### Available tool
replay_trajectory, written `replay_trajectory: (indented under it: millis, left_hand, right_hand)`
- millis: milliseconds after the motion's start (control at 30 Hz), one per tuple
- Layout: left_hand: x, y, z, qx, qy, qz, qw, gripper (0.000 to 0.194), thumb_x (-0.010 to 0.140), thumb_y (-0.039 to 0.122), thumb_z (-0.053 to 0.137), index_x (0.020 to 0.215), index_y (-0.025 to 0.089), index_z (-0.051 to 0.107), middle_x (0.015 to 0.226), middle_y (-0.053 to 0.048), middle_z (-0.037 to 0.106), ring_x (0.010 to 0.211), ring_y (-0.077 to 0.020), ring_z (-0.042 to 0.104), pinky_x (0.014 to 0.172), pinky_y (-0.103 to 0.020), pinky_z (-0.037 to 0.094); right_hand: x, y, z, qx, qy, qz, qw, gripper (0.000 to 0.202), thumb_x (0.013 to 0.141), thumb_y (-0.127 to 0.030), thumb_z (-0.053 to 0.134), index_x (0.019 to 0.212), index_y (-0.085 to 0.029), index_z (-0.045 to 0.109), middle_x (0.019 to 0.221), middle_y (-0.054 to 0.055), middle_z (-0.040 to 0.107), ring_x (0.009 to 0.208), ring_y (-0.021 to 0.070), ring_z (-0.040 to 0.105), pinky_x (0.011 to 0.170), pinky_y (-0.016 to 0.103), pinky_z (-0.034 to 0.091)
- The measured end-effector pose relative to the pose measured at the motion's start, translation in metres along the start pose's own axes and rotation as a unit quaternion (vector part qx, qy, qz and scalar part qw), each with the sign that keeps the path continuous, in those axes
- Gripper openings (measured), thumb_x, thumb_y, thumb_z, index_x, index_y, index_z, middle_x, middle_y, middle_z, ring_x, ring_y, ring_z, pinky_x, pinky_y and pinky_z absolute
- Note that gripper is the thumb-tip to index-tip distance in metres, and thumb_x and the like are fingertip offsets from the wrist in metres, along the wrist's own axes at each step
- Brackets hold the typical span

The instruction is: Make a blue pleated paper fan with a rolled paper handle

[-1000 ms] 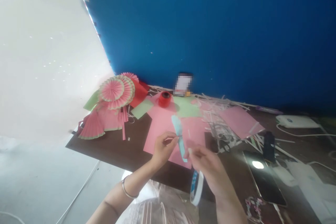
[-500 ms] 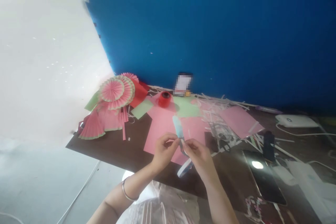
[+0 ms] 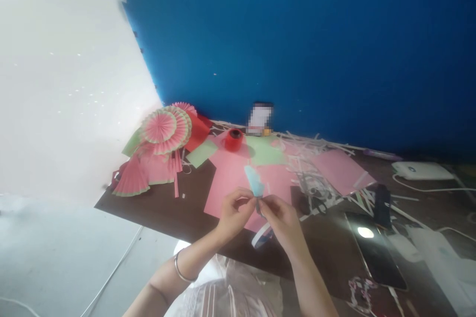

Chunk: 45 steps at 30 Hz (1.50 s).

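Note:
A light blue paper piece points away from me above the pink sheet, its near end pinched between both hands. My left hand is closed on it, thumb against forefinger. Right beside it, my right hand is closed at the same end, fingertips almost touching the left ones. Whatever small part lies between the fingertips is hidden. A white and dark blue band, curved like part of a tape roll, shows below my right hand; whether the hand holds it I cannot tell.
Pink and green pleated paper fans are piled at the left. A red roll and green paper lie behind the hands. Paper scraps, a pink sheet, a phone and a white device with cable are right.
The light blue paper has turned a little between my fingers and shows a wider face. Both hands stay almost in place, still pinching.

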<state>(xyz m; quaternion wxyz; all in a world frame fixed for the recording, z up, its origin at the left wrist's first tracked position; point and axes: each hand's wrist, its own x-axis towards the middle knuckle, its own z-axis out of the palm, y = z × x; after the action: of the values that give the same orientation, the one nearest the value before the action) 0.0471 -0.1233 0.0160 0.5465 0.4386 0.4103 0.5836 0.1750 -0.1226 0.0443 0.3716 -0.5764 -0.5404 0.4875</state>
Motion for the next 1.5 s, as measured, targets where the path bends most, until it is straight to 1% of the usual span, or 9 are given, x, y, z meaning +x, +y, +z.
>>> replay_trajectory:
  millis: [267,400,533,667,767,900,1067,1200,1500]
  left_hand:
    - [0.008,-0.005,0.002,0.07,0.039,-0.007,0.997,0.018,0.077,0.032,0.061,0.069,0.016,0.061,0.07,-0.003,0.06,0.069,-0.013,0.059,0.068,-0.028,0.052]
    - [0.016,-0.011,-0.003,0.086,0.074,0.005,0.994,0.016,0.076,0.03,0.062,0.069,0.016,0.06,0.071,-0.003,0.061,0.072,-0.0135,0.059,0.07,-0.028,0.05]
    - [0.022,-0.01,-0.008,0.071,0.106,0.025,0.991,0.017,0.075,0.032,0.063,0.07,0.016,0.06,0.071,-0.002,0.061,0.071,-0.0132,0.059,0.069,-0.027,0.05]
    - [0.027,-0.009,-0.011,0.067,0.136,0.047,0.987,0.017,0.075,0.033,0.062,0.07,0.016,0.06,0.072,-0.002,0.061,0.071,-0.013,0.058,0.07,-0.026,0.049]
    - [0.029,-0.007,-0.011,0.071,0.158,0.057,0.983,0.018,0.075,0.033,0.062,0.069,0.017,0.059,0.072,-0.002,0.06,0.071,-0.0128,0.058,0.07,-0.026,0.049]
    - [0.03,-0.005,-0.011,0.082,0.173,0.067,0.979,0.018,0.077,0.033,0.061,0.068,0.017,0.059,0.071,-0.002,0.059,0.07,-0.0123,0.057,0.067,-0.025,0.048]
    - [0.029,-0.004,-0.011,0.072,0.174,0.066,0.98,0.017,0.076,0.032,0.061,0.068,0.017,0.058,0.069,-0.001,0.058,0.07,-0.0123,0.055,0.067,-0.025,0.048]
    - [0.028,-0.002,-0.011,0.056,0.172,0.05,0.982,0.017,0.076,0.033,0.062,0.069,0.017,0.059,0.07,-0.001,0.059,0.07,-0.0128,0.057,0.068,-0.025,0.048]
    - [0.027,-0.002,-0.011,0.047,0.171,0.039,0.983,0.018,0.074,0.032,0.063,0.067,0.016,0.06,0.068,-0.001,0.061,0.068,-0.0122,0.059,0.067,-0.025,0.048]
  right_hand:
    - [0.004,0.006,0.001,-0.02,0.006,0.018,1.0,0.037,0.07,-0.054,0.062,0.066,-0.017,0.056,0.059,0.001,0.056,0.056,0.0141,0.053,0.053,0.025,0.042]
    - [0.008,0.012,-0.001,0.036,-0.011,0.061,0.997,0.042,0.059,-0.049,0.073,0.082,-0.015,0.062,0.065,0.003,0.062,0.061,0.0162,0.058,0.057,0.026,0.046]
    - [0.011,0.01,-0.003,0.076,-0.012,0.081,0.994,0.056,0.058,-0.049,0.074,0.101,-0.015,0.061,0.066,0.004,0.067,0.059,0.0175,0.061,0.052,0.026,0.046]
    - [0.01,0.006,-0.002,0.065,0.009,0.093,0.994,0.044,0.059,-0.052,0.072,0.082,-0.017,0.061,0.064,0.006,0.07,0.042,0.0124,0.053,0.038,0.022,0.036]
    - [0.01,0.004,-0.001,0.034,-0.007,0.087,0.996,0.037,0.062,-0.052,0.07,0.07,-0.017,0.063,0.065,0.007,0.07,0.043,0.0135,0.055,0.038,0.023,0.036]
    - [0.012,0.001,0.0,0.015,-0.007,0.07,0.997,0.032,0.066,-0.049,0.068,0.068,-0.017,0.065,0.065,0.007,0.071,0.057,0.0195,0.064,0.044,0.024,0.041]
    - [0.015,-0.002,-0.001,0.005,-0.023,0.054,0.998,0.027,0.069,-0.045,0.067,0.069,-0.017,0.066,0.069,0.006,0.072,0.072,0.022,0.067,0.062,0.027,0.049]
    - [0.017,-0.001,-0.001,-0.003,-0.022,0.05,0.998,0.027,0.069,-0.044,0.067,0.065,-0.017,0.067,0.068,0.006,0.071,0.072,0.0219,0.067,0.069,0.029,0.049]
    - [0.022,0.0,-0.001,-0.038,-0.019,0.036,0.998,0.031,0.07,-0.048,0.064,0.064,-0.018,0.066,0.067,0.006,0.071,0.069,0.0223,0.067,0.067,0.029,0.05]
